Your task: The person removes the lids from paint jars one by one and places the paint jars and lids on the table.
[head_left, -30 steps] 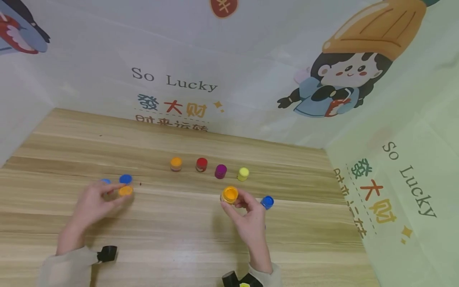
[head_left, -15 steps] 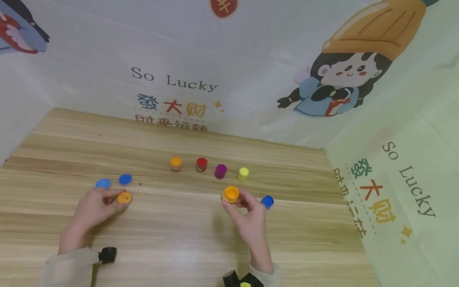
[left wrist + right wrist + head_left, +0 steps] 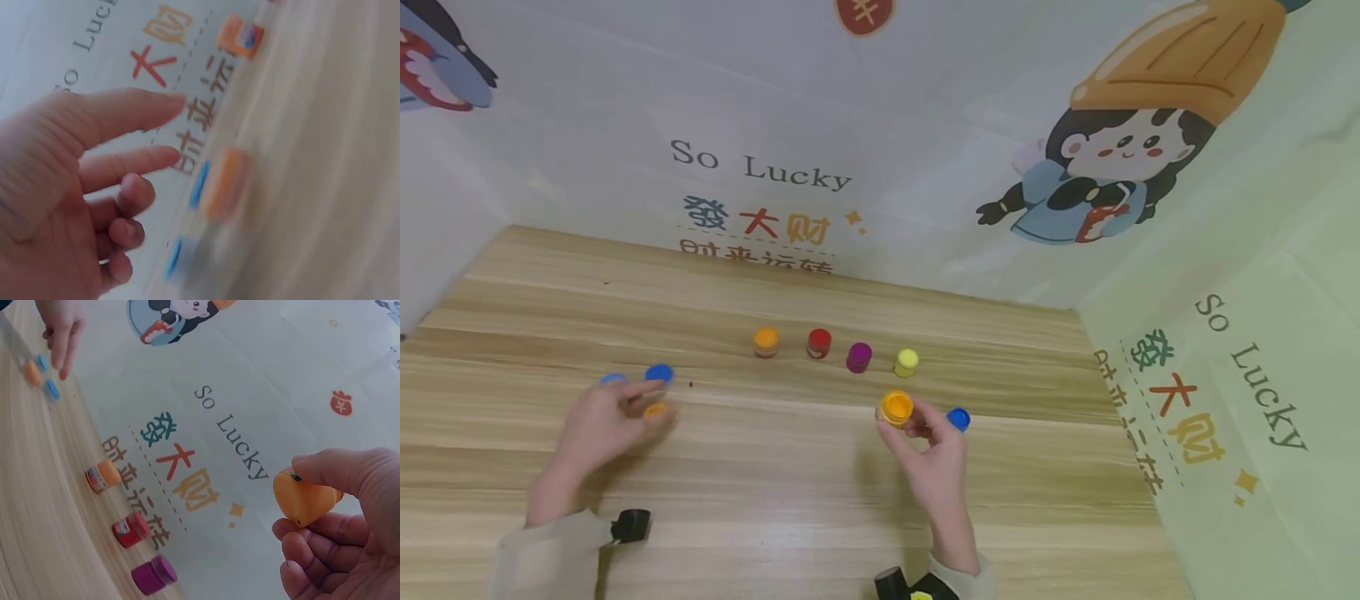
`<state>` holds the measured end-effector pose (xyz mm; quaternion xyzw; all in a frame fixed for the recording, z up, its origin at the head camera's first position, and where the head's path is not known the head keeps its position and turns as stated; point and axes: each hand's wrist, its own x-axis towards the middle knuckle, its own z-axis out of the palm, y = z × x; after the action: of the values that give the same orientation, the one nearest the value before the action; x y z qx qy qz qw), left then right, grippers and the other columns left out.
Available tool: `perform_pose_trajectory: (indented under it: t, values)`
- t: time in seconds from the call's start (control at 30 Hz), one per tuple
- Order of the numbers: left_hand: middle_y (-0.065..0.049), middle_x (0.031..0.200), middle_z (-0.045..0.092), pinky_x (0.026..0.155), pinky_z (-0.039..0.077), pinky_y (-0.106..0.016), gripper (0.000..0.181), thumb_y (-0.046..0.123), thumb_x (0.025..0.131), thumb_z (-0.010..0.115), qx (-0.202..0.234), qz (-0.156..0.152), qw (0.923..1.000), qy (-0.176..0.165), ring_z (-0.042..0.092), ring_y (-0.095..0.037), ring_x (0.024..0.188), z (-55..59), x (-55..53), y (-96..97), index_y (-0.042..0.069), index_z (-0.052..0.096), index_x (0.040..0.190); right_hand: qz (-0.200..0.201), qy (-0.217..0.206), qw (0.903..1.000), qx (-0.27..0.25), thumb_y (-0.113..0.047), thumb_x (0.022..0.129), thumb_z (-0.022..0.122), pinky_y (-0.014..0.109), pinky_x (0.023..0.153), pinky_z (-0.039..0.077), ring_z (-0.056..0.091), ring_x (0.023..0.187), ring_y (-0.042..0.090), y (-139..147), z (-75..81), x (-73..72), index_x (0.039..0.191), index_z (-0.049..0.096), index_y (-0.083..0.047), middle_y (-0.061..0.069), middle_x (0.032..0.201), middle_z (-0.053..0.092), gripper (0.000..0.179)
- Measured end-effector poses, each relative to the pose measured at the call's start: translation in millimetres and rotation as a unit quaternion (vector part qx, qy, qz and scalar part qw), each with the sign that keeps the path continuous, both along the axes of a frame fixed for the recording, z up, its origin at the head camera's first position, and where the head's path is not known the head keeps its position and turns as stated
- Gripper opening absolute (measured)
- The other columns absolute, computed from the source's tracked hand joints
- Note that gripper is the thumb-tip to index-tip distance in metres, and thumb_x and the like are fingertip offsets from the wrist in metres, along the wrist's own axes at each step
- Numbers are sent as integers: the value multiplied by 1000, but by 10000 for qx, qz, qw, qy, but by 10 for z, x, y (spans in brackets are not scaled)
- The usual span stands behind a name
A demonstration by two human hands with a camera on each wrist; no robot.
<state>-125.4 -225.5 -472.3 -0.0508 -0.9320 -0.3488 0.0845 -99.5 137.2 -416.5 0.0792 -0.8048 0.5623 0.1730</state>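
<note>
My left hand (image 3: 598,421) hovers over an orange lid (image 3: 656,409) that lies on the table. In the left wrist view the thumb and index finger stand apart, with a gap between them and the blurred lid. Two blue lids, one darker (image 3: 658,373) and one lighter (image 3: 613,378), lie just beyond that hand. My right hand (image 3: 936,458) pinches an uncapped paint jar (image 3: 897,408) between thumb and fingers, above the table. Orange-yellow paint shows in its mouth, and the right wrist view shows its bottom. Close behind the right hand stands an uncapped blue paint jar (image 3: 958,419).
A loose row of capped jars stands toward the back: orange (image 3: 766,342), red (image 3: 819,343), purple (image 3: 859,357) and pale yellow (image 3: 906,362). Printed cloth walls (image 3: 925,192) border the wooden table (image 3: 760,500) at the back and sides.
My left fingers held the orange lid half a second ago; now it lies on the table and they have come apart from it. The right hand has shifted slightly right with its jar.
</note>
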Motion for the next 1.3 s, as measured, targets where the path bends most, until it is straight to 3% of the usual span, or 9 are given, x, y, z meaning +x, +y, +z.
perform_pose_trajectory:
  t: [0.2, 0.4, 0.57, 0.9, 1.07, 1.3]
  values:
    - [0, 68, 50, 52, 33, -26, 34, 14, 77, 76, 441, -315, 9967, 605, 38, -11, 61, 70, -176, 268, -3, 68, 105, -268, 45, 9996, -35, 1, 75, 76, 26, 66, 46, 51, 70, 12, 126, -47, 43, 99, 67, 4, 10, 81, 64, 26]
    - [0, 67, 45, 55, 30, -26, 32, 10, 77, 75, 714, -671, 9932, 626, 36, -13, 63, 153, -323, 565, -4, 68, 104, -540, 107, 9985, 63, 11, 72, 73, 24, 61, 46, 50, 66, 8, 221, 4, 127, 93, 65, 11, 17, 75, 62, 23]
    - [-1, 66, 45, 58, 28, -28, 32, 9, 77, 75, 769, -857, 9916, 583, 34, -16, 64, 180, -412, 734, -3, 69, 105, -839, -74, 9964, 14, 8, 72, 74, 21, 62, 46, 51, 67, 4, 361, -107, 171, 95, 66, 9, 14, 77, 64, 24]
    - [-4, 73, 48, 59, 29, -30, 34, 7, 80, 72, 880, -488, 9942, 379, 35, -19, 66, 130, -597, 843, -3, 65, 111, -1183, -190, 9928, 44, 3, 74, 75, 18, 62, 46, 53, 67, 5, 562, -284, 231, 98, 65, 7, 15, 82, 67, 27]
    - [-7, 75, 50, 57, 28, -30, 39, 7, 79, 73, 919, -354, 9941, 455, 35, -19, 65, 86, -696, 859, -5, 62, 115, -1428, -404, 9889, 29, 2, 74, 75, 18, 62, 44, 53, 68, 4, 617, -330, 259, 98, 63, 7, 16, 83, 66, 27]
    - [-11, 77, 52, 61, 33, -32, 45, 7, 79, 73, 918, -348, 9949, 234, 41, -22, 69, -3, -807, 820, -7, 58, 120, -2072, -784, 9738, 520, -3, 73, 77, 19, 58, 40, 52, 66, 2, 753, -464, 276, 96, 62, 5, 13, 78, 66, 29]
